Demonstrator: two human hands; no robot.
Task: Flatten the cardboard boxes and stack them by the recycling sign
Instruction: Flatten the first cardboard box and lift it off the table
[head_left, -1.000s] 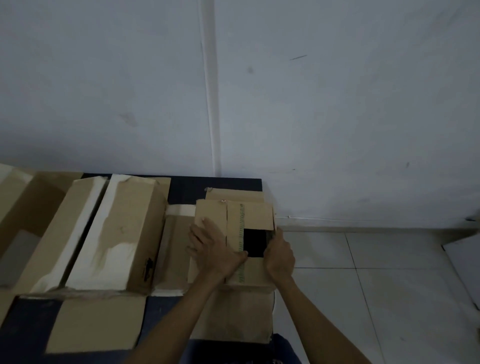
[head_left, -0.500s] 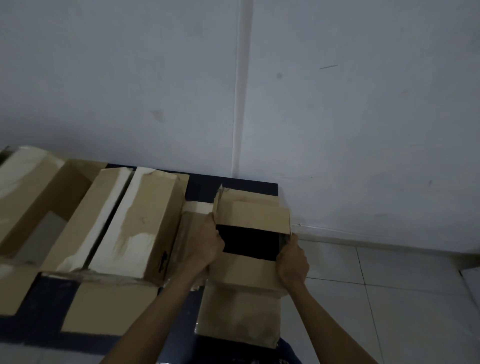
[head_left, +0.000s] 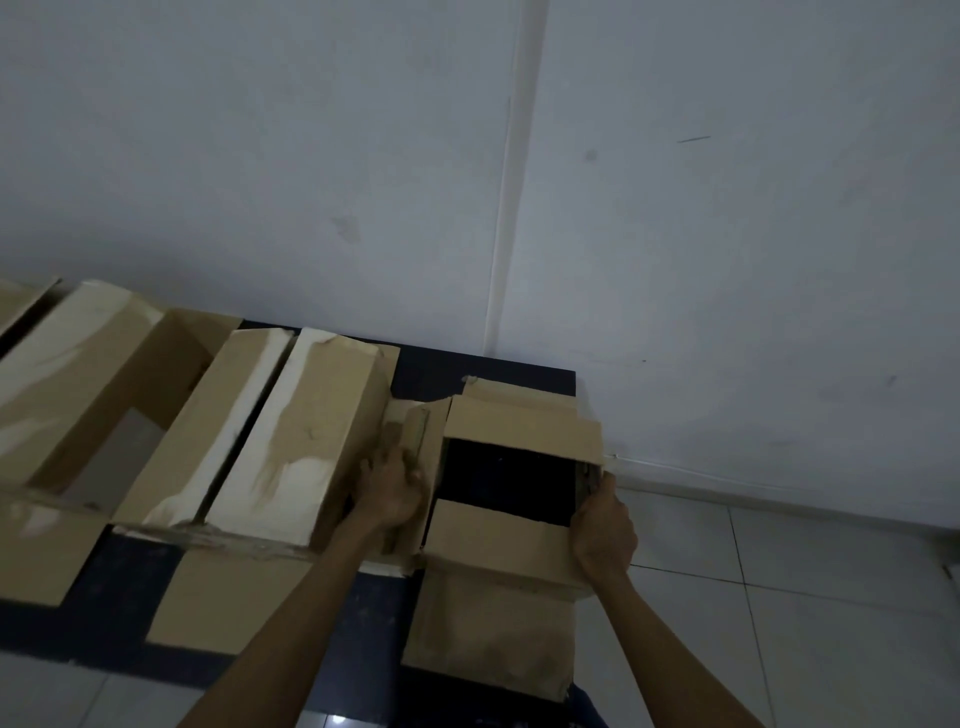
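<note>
A dark blue mat (head_left: 431, 371) lies on a floor of pale tiles (head_left: 779, 597), pushed up against a plain whitish wall (head_left: 311, 156) that has a thin vertical seam running down it. The light is dim. At the right end of the mat, close to the wall and at the mat's edge, sits the small cardboard box (head_left: 498, 613) the person is working on. It stands with its opening facing up, its inside dark, and its long axis runs from the person toward the wall. Its far flap (head_left: 519, 426) leans over the opening, and its near flap (head_left: 493, 535) is folded down toward the person. The left hand (head_left: 392, 491) grips the left side flap, fingers curled round its edge. The right hand (head_left: 602, 530) holds the box's right side, fingers wrapped over the rim by the near flap. Just beside the left hand, touching or almost touching the small box, stands a larger open box (head_left: 291, 441) with pale worn flaps raised. Another open box (head_left: 104, 405) sits further left along the wall. Flat flaps (head_left: 228, 603) from these boxes spread over the mat in front. The larger box crowds the left side of the small one, leaving the left hand little room.
</note>
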